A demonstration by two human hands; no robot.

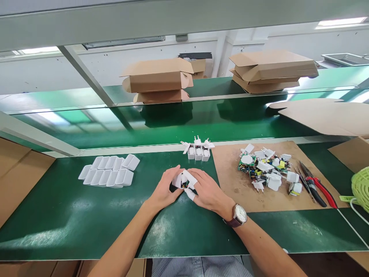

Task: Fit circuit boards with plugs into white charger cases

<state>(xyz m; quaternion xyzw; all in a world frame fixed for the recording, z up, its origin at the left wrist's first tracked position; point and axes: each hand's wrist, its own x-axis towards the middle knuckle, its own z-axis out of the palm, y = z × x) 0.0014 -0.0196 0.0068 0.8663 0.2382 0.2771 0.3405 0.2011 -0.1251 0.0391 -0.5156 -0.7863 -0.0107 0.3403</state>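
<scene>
The left hand (168, 187) and the right hand (208, 191) meet low over the bench (115, 215), their grip closed from both sides on a small white casing (177, 181) with a bit of circuit board showing inside. The fingers cover much of it; white wraps (190, 193) sit on two right fingertips. Just beyond the hands, three white casings with plug pieces (198, 152) stand side by side near the bench's back edge. Well to the left lies a double row of hollow white shells (108, 171). To the right, a brown sheet (230, 188) carries a heap of circuit boards and plug parts (266, 167), with red-and-black cutters (319, 189) beside it. A green coil (361, 188) crowds the far right edge, and a cardboard panel (20, 177) walls off the left. Cardboard boxes (158, 80) are stacked on the shelf (213, 87) behind.
</scene>
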